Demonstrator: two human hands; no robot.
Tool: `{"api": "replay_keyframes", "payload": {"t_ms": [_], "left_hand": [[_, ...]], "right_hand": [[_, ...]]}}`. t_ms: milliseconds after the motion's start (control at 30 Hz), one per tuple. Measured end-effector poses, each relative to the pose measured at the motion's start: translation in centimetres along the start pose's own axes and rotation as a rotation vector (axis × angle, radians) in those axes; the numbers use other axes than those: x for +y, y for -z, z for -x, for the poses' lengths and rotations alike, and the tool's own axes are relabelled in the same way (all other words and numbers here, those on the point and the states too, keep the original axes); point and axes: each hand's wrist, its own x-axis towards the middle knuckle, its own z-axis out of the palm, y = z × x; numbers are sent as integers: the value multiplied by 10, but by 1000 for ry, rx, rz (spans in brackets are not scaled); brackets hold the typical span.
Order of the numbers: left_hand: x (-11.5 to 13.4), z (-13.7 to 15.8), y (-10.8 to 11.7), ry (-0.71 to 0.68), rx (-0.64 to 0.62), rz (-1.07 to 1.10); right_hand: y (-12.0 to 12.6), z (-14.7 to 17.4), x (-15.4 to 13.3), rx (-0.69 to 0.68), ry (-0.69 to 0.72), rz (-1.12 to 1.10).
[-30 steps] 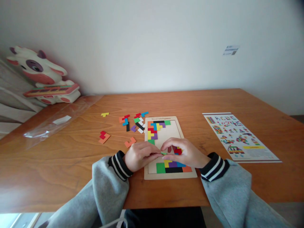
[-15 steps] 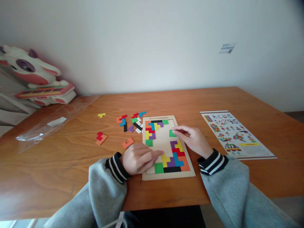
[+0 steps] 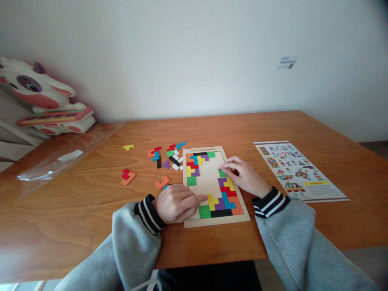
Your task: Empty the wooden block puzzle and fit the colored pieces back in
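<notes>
A wooden puzzle board (image 3: 206,190) lies on the table with coloured block pieces along its left, lower and right sides. At its right side my right hand (image 3: 244,176) has thumb and fingertips closed on a green square puzzle piece (image 3: 222,173), partly hidden, just above a purple piece (image 3: 222,182). My left hand (image 3: 178,203) covers the board's lower left edge. Its index finger is stretched out, the tip at a yellow piece (image 3: 212,201), and the other fingers are curled with nothing visible in them. A green square (image 3: 204,211) and a black bar (image 3: 221,213) line the bottom.
Several loose pieces lie left of the board, including an orange U-shaped piece (image 3: 163,183), a red-and-orange pair (image 3: 128,177) and a yellow piece (image 3: 128,147). A printed pattern sheet (image 3: 298,171) is at the right. Clear plastic packaging (image 3: 48,169) and a cow toy keyboard (image 3: 57,117) are far left.
My right hand has moved the green square slightly right and nearer, towards the board's right side. My left hand's pose stays nearly the same. The whole view has shifted a little.
</notes>
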Motion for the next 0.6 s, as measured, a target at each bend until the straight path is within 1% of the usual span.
{"api": "replay_keyframes", "payload": {"t_ms": [200, 300, 600], "left_hand": [[0, 1, 0, -4, -39, 16], [0, 0, 1, -5, -52, 10], [-2, 2, -1, -6, -21, 20]], "right_hand": [[-6, 0, -1, 30, -25, 68], [-8, -1, -2, 40, -53, 56], [-7, -1, 0, 78, -63, 51]]}}
